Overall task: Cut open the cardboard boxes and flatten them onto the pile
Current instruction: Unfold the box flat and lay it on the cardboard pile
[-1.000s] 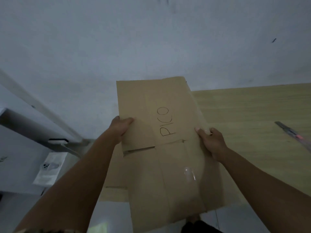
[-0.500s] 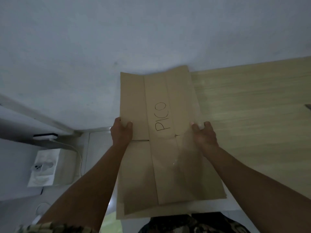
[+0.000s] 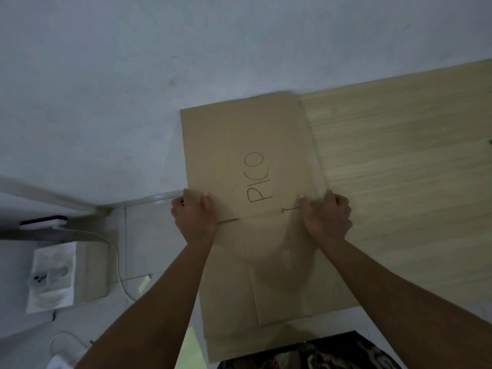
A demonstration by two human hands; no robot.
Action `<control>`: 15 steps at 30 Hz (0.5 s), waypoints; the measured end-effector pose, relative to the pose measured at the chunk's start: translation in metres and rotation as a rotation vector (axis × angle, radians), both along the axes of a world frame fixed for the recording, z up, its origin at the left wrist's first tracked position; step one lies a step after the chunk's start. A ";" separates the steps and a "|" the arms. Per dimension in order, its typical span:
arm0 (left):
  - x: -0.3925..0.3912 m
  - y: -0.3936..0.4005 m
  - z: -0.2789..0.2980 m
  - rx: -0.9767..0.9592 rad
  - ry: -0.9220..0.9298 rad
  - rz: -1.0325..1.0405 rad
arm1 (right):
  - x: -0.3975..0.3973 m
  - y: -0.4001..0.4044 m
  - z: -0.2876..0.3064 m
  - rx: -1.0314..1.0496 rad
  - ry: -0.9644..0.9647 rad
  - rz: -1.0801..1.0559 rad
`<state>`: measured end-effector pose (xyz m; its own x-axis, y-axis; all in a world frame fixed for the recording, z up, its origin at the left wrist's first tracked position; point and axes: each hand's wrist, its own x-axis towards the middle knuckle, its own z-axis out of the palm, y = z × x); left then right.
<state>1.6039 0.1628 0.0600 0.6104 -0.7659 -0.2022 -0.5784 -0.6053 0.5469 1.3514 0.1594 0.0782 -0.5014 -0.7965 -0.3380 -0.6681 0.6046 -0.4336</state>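
Since a second ago the one flattened cardboard box (image 3: pixel 255 209) has come lower, lying over the worktop's (image 3: pixel 399 169) left edge. It reads "PICO". Two hands hold it: left hand (image 3: pixel 194 217) and right hand (image 3: pixel 326 219) each clasp a side edge.

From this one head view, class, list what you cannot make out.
- Pile under the flattened box: hidden by it.
- Fingertips of left hand and right hand: curled behind the cardboard edges.
- White packet on the floor: print blurred.
- Patterned clothing: cut off by the bottom edge.
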 end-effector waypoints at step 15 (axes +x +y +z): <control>-0.020 -0.004 0.019 0.010 -0.177 -0.223 | -0.010 0.007 0.008 -0.069 -0.002 0.202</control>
